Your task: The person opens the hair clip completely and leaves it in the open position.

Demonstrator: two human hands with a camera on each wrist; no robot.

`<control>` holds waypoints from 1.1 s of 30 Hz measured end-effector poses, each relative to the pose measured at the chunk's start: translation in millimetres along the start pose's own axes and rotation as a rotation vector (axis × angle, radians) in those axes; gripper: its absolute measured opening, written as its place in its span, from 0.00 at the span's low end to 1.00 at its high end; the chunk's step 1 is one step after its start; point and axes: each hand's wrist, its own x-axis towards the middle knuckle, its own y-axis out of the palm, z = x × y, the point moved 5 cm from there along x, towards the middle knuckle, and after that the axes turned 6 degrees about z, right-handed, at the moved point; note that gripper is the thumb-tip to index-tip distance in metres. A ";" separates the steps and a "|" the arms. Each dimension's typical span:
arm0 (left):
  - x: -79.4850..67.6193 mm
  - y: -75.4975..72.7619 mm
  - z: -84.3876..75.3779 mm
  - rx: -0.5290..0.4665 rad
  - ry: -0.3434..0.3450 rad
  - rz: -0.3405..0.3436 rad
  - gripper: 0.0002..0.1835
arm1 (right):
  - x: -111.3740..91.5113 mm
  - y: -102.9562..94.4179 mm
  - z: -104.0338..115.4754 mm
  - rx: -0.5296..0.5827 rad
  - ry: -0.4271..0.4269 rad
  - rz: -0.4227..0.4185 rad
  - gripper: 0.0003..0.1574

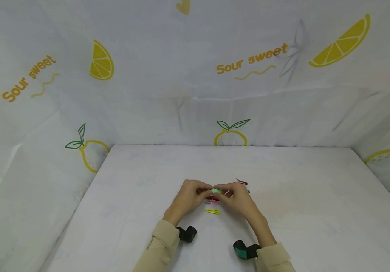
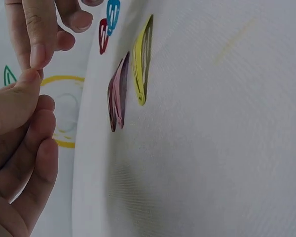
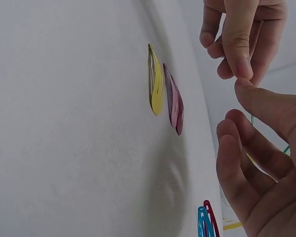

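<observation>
Nearest, beige sleeves (image 1: 161,243) are extended over the white table (image 1: 317,196). Above it, a green clip (image 1: 217,190) is pinched by left hand (image 1: 189,195) and right hand (image 1: 240,197). Wide room is left to both side edges (image 1: 80,204); "Sour sweet" (image 1: 261,58) is printed twice on the backdrop (image 1: 154,56).

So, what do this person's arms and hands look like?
Beige sleeves end in broad cuffs. The left hand and right hand wear no gloves. A chunky black device juts out by the left cuff; a second black device, by the right cuff, bears a green patch.
</observation>
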 end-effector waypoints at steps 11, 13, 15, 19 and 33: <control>-16.5 -3.6 -11.4 -0.074 0.049 -0.006 0.09 | -13.5 0.7 4.2 0.095 -0.040 0.052 0.15; -19.7 -4.7 -14.2 -0.084 0.054 -0.013 0.09 | -16.2 0.5 5.9 0.117 -0.043 0.060 0.16; -22.4 -5.6 -17.1 -0.094 0.058 -0.018 0.09 | -19.0 0.0 7.3 0.142 -0.041 0.069 0.17; -26.4 -6.4 -22.0 -0.113 0.057 -0.020 0.09 | -24.6 -0.7 9.9 0.205 -0.036 0.088 0.20; -34.1 -2.1 -27.3 -0.146 0.067 -0.065 0.07 | -31.1 5.2 6.2 0.354 0.013 0.073 0.15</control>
